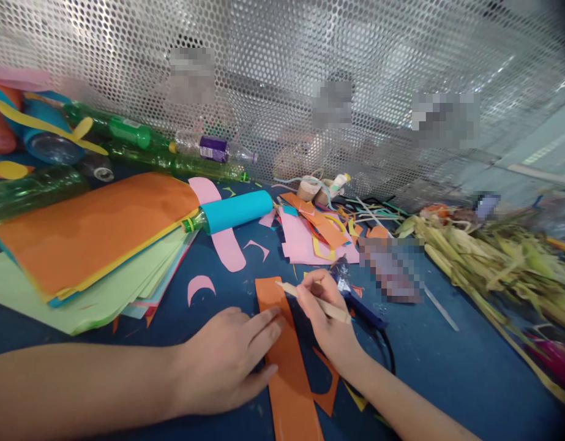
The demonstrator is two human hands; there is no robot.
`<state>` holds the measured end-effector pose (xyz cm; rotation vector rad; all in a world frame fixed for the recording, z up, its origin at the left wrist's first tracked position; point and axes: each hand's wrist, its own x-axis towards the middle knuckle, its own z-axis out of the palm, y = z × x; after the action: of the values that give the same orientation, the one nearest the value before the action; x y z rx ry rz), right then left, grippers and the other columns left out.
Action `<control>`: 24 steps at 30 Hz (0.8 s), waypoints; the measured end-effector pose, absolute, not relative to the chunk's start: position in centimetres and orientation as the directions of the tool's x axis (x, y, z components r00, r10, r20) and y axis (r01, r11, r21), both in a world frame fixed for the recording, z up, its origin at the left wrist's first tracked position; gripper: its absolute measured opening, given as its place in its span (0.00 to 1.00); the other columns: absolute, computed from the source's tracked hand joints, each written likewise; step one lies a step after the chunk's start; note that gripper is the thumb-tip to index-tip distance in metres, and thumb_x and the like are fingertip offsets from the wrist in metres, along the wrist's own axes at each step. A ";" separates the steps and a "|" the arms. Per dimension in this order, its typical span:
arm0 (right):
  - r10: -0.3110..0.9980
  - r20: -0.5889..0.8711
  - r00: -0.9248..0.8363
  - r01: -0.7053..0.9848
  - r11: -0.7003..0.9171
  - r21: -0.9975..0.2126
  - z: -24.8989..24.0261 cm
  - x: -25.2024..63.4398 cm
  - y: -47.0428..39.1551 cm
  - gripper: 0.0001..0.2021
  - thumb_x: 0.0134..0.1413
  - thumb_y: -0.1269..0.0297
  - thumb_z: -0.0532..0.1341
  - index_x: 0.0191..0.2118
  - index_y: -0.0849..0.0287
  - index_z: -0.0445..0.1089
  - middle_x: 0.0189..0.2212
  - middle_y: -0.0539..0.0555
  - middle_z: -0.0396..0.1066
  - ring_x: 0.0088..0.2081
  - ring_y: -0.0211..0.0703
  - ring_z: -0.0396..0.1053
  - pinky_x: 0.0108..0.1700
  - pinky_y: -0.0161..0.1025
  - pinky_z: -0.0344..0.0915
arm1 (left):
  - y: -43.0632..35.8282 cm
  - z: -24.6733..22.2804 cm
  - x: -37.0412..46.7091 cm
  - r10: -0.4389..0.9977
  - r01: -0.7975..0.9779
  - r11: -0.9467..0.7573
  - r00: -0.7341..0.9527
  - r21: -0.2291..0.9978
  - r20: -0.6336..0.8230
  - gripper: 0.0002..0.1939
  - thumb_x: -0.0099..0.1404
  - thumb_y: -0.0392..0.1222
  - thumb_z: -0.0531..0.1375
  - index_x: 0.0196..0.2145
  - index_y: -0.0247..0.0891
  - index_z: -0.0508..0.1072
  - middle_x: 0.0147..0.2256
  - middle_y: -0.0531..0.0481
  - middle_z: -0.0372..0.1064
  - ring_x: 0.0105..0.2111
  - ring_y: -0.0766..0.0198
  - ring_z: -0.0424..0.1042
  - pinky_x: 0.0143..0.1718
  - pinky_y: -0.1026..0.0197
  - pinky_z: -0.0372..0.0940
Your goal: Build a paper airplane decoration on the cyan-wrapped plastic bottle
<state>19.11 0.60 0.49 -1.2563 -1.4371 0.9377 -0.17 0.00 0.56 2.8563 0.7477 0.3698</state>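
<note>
A long orange strip (289, 373) lies on the dark blue table, running down to the bottom edge of the view. My left hand (234, 355) rests with spread fingers on the strip's left side, holding nothing. Pinched in my right hand (325, 312) is a pale wooden pencil (330, 309), its tip at the strip's upper end. Left of the strip's top is a pink crescent cutout (201, 286). A bottle wrapped in blue (239, 211) lies farther back across a pink rounded strip (231, 252).
Stacked coloured sheets (103, 226) cover the left side, with bottles (213, 149) behind. A blue glue gun (365, 311) lies beyond my right hand. Paper scraps (319, 226) and dry husks (497, 263) lie farther right, before a perforated metal screen (273, 55).
</note>
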 end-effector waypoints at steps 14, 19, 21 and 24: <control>0.945 0.327 -0.013 0.145 0.326 -0.934 0.9 19.6 0.0 0.11 0.61 0.64 0.53 0.27 0.56 0.55 0.17 0.43 0.57 0.20 0.32 0.55 0.25 0.32 0.55 | 2.6 1.3 -0.5 0.831 0.353 -0.410 0.524 0.841 0.186 0.10 0.66 0.32 0.41 0.42 0.41 0.56 0.36 0.50 0.61 0.36 0.66 0.64 0.39 0.60 0.63; 0.949 0.304 -0.088 0.152 0.314 -0.937 0.8 19.5 -0.2 0.12 0.60 0.66 0.53 0.25 0.56 0.54 0.17 0.43 0.56 0.20 0.32 0.54 0.24 0.32 0.53 | 2.5 0.8 -0.2 0.814 0.320 -0.399 0.555 0.860 0.171 0.11 0.66 0.32 0.44 0.46 0.41 0.53 0.39 0.49 0.63 0.40 0.66 0.67 0.43 0.61 0.63; 0.951 0.295 -0.092 0.174 0.307 -0.936 0.7 19.5 -0.2 0.11 0.60 0.65 0.53 0.25 0.56 0.55 0.17 0.43 0.55 0.19 0.32 0.54 0.24 0.32 0.53 | 2.4 0.9 -0.1 0.806 0.313 -0.403 0.567 0.860 0.171 0.13 0.66 0.31 0.44 0.47 0.41 0.52 0.40 0.48 0.64 0.43 0.65 0.68 0.45 0.60 0.63; 0.961 0.254 -0.113 0.202 0.272 -0.941 0.7 19.4 -0.1 0.11 0.59 0.65 0.53 0.25 0.56 0.54 0.17 0.43 0.54 0.19 0.32 0.53 0.23 0.32 0.52 | 2.4 1.1 0.0 0.795 0.321 -0.432 0.576 0.842 0.188 0.13 0.65 0.31 0.44 0.46 0.41 0.53 0.42 0.46 0.64 0.44 0.64 0.68 0.46 0.59 0.64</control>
<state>19.45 -0.14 0.73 -1.1164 -1.5452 0.9559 -0.02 2.37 1.11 2.0057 0.8910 0.7497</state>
